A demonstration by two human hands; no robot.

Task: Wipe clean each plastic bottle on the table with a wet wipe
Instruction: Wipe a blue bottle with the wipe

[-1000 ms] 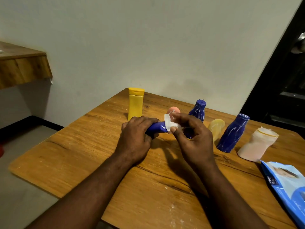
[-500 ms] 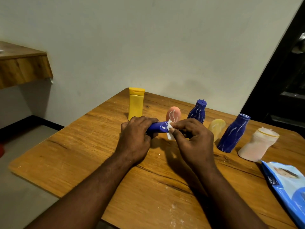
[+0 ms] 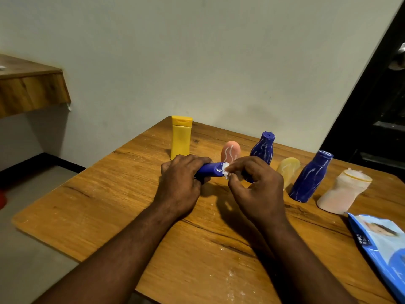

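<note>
My left hand [image 3: 178, 185] grips a small blue bottle [image 3: 211, 171] held sideways above the wooden table [image 3: 109, 194]. My right hand [image 3: 256, 189] pinches a white wet wipe [image 3: 226, 171] against the bottle's right end. Behind stand a yellow bottle [image 3: 181, 137], a pink bottle [image 3: 230, 152] with white streaks, a blue streaked bottle [image 3: 264, 148], a pale yellow bottle [image 3: 288, 170], a larger blue streaked bottle [image 3: 311, 178] and a whitish-pink bottle [image 3: 341, 191]. Most of the held bottle is hidden by my fingers.
A blue wet-wipe pack [image 3: 381, 246] lies at the table's right front edge. White specks dot the tabletop near the front. A wooden shelf [image 3: 30, 91] juts from the wall at left; a dark door [image 3: 372, 106] stands at right.
My right hand has slid the wipe rightward along the blue bottle to its end, and the wipe is now bunched smaller. The pink bottle behind has come into view.
</note>
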